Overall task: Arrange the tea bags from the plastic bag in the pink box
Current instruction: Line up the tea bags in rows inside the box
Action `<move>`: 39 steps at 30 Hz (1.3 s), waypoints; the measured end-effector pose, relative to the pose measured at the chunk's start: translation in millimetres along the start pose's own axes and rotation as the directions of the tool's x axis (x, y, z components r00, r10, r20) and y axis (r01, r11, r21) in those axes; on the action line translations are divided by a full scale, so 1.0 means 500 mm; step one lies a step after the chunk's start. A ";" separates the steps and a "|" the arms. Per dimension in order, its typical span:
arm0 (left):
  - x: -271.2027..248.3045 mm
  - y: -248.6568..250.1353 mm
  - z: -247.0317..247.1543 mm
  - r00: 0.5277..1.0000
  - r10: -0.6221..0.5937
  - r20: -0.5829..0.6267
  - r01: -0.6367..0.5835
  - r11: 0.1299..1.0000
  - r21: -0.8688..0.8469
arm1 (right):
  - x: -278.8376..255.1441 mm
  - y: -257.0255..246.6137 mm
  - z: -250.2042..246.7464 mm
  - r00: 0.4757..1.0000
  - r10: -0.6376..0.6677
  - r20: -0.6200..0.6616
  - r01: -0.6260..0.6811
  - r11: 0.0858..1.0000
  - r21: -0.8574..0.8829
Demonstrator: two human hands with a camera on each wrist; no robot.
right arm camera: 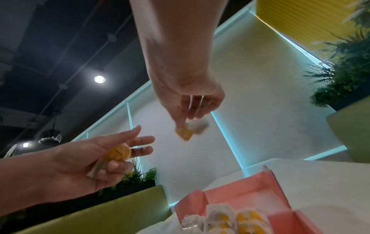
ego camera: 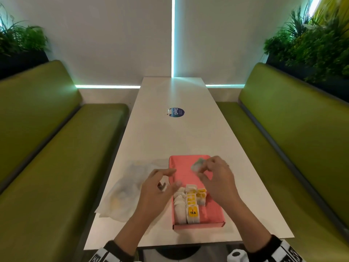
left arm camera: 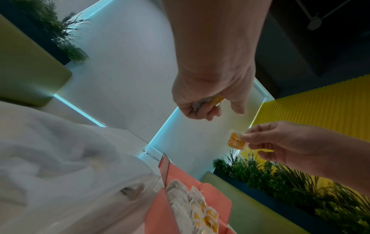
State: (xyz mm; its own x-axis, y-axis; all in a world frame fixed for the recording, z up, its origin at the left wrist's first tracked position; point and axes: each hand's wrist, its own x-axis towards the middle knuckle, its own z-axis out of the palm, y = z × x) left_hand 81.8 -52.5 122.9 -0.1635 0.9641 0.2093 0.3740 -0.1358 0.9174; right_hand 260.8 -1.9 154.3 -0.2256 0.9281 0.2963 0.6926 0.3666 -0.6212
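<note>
The pink box [ego camera: 186,168] lies open on the white table [ego camera: 170,133]. Rows of tea bags [ego camera: 190,203] with yellow tags stand in its near half. Above the far half, my right hand [ego camera: 203,170] pinches a tea bag [ego camera: 196,165] by its yellow tag [right arm camera: 184,133]. My left hand [ego camera: 168,181] hovers over the box's left edge. In the right wrist view its last fingers curl round another tea bag [right arm camera: 117,154] against the palm, while the other fingers stretch out. The crumpled clear plastic bag [ego camera: 128,188] lies left of the box.
Green benches [ego camera: 56,157] [ego camera: 292,144] run along both sides of the narrow table. A round blue sticker [ego camera: 176,112] sits mid-table. Plants [ego camera: 311,44] stand behind the benches. A white roll [ego camera: 236,255] shows below the table's near edge.
</note>
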 end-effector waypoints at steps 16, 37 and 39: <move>-0.007 -0.015 0.017 0.965 0.046 0.259 -0.023 0.995 -0.094 | -0.026 -0.015 -0.001 0.939 0.000 0.344 -0.138 0.915 0.379; 0.002 -0.026 0.023 0.996 0.012 -0.085 -0.017 0.997 -0.069 | -0.056 -0.001 0.052 0.985 -0.096 0.145 0.030 0.914 0.404; 0.000 -0.024 0.021 0.993 0.064 -0.100 -0.069 0.997 -0.042 | -0.055 -0.009 0.044 0.971 -0.076 0.227 -0.033 0.896 0.443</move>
State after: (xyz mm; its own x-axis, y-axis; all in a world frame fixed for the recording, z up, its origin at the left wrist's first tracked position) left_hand 87.0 -48.5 108.3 -0.2301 0.9256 0.3007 0.3456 -0.2111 0.9143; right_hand 248.7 -27.9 132.9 -0.4271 0.8881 0.1702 0.3244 0.3262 -0.8879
